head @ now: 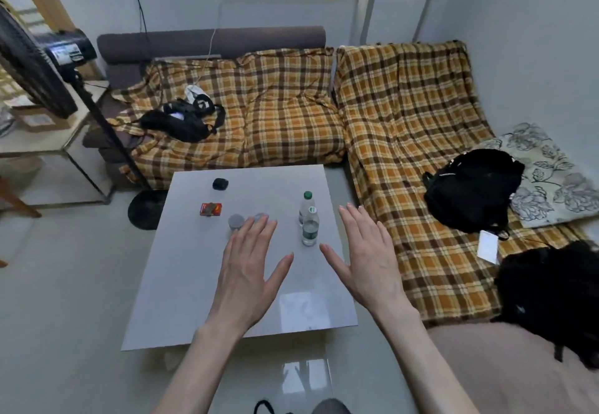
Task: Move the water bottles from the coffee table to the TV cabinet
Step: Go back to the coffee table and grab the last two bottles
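Two clear water bottles with green caps stand upright on the white coffee table (194, 277), right of its middle. The nearer bottle (310, 227) stands just in front of the farther bottle (306, 206) and partly covers it. My left hand (249, 267) hovers over the table, palm down with fingers spread, to the left of the bottles. My right hand (366, 258) is held the same way to their right, above the table's right edge. Neither hand touches a bottle. The TV cabinet is not in view.
On the table lie a small black object (220, 183), a red packet (210, 209) and two small grey cups (236, 221). A plaid-covered corner sofa (291, 115) wraps the far and right sides, with black bags (470, 190) on it. A standing fan (107, 141) is at left.
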Motion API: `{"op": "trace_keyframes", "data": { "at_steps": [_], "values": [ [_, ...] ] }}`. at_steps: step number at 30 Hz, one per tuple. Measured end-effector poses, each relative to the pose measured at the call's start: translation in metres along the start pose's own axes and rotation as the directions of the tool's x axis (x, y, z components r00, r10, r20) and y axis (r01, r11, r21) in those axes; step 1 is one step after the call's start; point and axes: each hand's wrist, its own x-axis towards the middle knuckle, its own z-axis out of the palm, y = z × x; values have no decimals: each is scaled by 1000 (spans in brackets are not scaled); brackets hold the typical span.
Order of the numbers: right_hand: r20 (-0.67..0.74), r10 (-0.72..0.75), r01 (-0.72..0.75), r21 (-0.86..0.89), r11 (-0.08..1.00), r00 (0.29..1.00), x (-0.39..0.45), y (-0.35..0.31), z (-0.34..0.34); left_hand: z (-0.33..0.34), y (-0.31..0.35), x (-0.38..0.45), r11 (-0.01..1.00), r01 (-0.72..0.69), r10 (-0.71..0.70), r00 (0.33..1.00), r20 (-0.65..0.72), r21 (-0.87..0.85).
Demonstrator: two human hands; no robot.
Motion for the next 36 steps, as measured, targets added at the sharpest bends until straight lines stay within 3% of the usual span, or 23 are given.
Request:
{"op": "trace_keyframes", "data": {
  "at_steps": [5, 19, 25, 36],
  "values": [
    [18, 58, -57, -36, 998, 998, 32, -8, 15, 10, -29, 46, 998, -53, 55, 997, 61, -30],
    [154, 150, -151, -8, 989, 977, 161, 30, 102, 100, -87, 199, 999, -17, 25, 968, 251, -36],
    [269, 224, -252, 73, 965, 937, 212, 49, 162, 153, -110, 257, 999, -12, 23, 941, 337, -35],
    [394, 296, -338, 41, 940, 870, 261, 92, 263, 249, -145, 315, 988, -34, 97, 897, 432, -152]
  ]
}}
